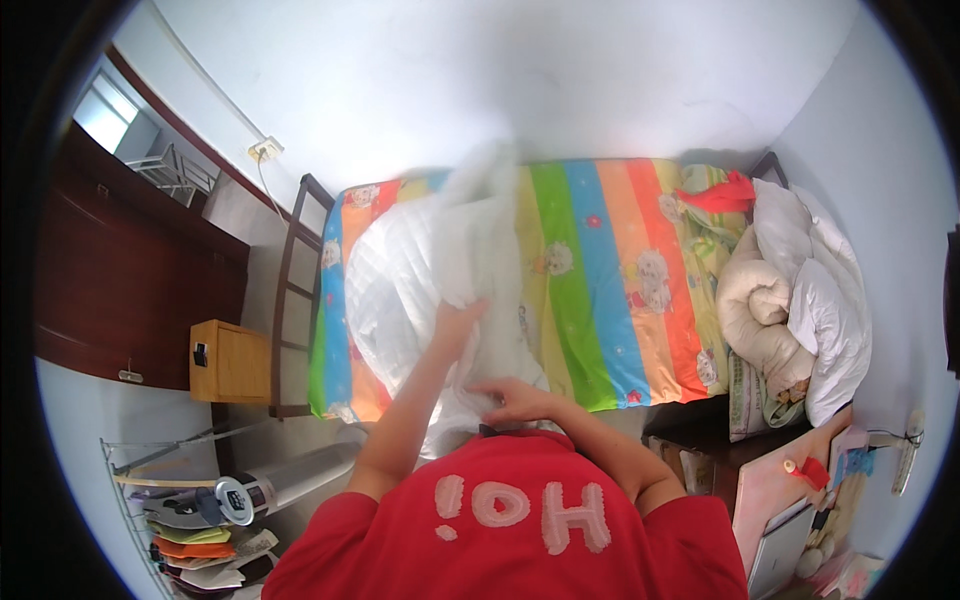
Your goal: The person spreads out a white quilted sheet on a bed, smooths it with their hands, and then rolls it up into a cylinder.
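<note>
A white quilt (390,285) lies bunched over the left half of a bed with a striped, rainbow-coloured sheet (590,270). Part of the quilt rises toward the wall in a tall fold, smeared by motion. My left hand (460,327) is closed on the quilt near its middle, the fingers partly hidden in the cloth. Closer to my body, my right hand (515,400) pinches the quilt's near part with curled fingers. Some of the quilt hangs over the bed's near edge, against my red shirt.
Rolled bedding (770,290) and a red cloth (718,193) lie at the bed's right end. A dark bed frame (292,290) and wooden cabinet (230,360) stand left. A cluttered shelf (200,540) is near left; a desk with a laptop (782,550) is near right.
</note>
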Motion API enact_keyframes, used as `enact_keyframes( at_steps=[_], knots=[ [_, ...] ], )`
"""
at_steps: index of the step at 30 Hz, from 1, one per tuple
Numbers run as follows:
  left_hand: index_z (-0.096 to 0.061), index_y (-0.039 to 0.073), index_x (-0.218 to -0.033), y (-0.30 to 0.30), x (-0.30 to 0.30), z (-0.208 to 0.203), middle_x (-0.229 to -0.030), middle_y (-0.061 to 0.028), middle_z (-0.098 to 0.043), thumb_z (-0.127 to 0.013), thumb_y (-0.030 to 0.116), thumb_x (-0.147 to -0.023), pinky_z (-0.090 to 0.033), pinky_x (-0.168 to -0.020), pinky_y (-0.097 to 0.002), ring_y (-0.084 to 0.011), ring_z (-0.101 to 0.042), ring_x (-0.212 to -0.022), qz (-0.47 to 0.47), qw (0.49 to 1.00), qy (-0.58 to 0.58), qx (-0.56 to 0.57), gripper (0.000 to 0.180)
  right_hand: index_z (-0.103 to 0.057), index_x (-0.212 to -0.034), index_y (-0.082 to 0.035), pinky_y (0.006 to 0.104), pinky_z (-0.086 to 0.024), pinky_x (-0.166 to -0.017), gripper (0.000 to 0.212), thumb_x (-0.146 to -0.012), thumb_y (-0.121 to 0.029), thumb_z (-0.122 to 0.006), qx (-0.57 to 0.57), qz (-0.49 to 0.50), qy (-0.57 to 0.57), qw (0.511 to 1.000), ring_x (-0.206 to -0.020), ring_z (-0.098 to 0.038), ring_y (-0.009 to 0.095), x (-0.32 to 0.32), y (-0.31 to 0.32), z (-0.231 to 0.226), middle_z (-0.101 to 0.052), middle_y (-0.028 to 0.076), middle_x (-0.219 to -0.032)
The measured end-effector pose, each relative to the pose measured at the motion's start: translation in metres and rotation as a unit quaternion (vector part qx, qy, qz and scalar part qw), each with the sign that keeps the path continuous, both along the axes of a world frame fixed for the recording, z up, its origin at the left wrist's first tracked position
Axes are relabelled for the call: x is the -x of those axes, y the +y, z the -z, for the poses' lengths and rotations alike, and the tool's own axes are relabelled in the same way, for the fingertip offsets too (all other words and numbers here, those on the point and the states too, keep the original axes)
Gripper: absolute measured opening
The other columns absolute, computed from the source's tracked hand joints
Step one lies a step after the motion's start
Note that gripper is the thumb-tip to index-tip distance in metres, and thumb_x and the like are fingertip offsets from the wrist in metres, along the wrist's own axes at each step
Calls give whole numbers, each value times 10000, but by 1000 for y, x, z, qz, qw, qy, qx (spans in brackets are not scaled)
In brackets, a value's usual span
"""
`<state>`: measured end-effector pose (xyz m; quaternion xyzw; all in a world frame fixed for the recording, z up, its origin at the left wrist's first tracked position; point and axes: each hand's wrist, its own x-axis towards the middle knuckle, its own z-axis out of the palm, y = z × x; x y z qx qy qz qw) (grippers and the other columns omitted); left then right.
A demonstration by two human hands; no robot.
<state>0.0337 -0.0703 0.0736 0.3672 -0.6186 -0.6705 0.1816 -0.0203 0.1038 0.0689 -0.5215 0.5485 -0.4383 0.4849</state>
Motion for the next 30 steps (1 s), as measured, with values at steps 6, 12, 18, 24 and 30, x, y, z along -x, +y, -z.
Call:
enact_keyframes(
  at_steps=[6,12,18,24,30],
  knots=[
    [-523,-26,-1112,28,-36,61,-1115,-173,-555,-588,100,-747,-412,-888,-350,-267,-528,-1038,166,917,-126,340,392,-599,-1055,2,229,-443,-603,341,-806,-230,-610,-97,409,-183,889,-717,-548,98,57,-1,51,-620,40,-824],
    [-578,29,-1046,96,-34,27,-1099,-195,-553,-514,118,-760,-392,-901,-394,-342,-498,-1048,377,821,-123,411,306,-573,-1103,16,317,-472,-766,558,-744,-407,-634,-156,255,74,951,-914,-596,255,73,-55,16,-618,166,-1018],
    [-605,46,-943,90,-28,25,-905,-150,-608,-579,133,-732,-452,-741,-378,-299,-572,-848,531,685,-245,434,230,-544,-1142,12,364,-402,-910,596,-676,-344,-652,-223,41,303,926,-1052,-529,336,70,-55,82,-569,227,-1096],
    [-539,6,-989,41,-49,13,-927,-135,-585,-663,418,-758,-478,-745,-359,-212,-558,-951,-73,975,-88,-190,488,-576,-1055,-5,285,-436,-778,362,-711,-106,-622,-93,310,-67,944,-873,-569,184,58,-34,4,-623,99,-940],
    [-503,-45,-1083,13,-30,26,-941,-114,-587,-530,-29,-660,-493,-741,-339,-233,-585,-853,-20,987,-43,-153,424,-548,-1089,-1,288,-421,-812,417,-749,-223,-640,-86,262,-172,946,-914,-537,159,38,-3,2,-594,80,-979]
  ],
)
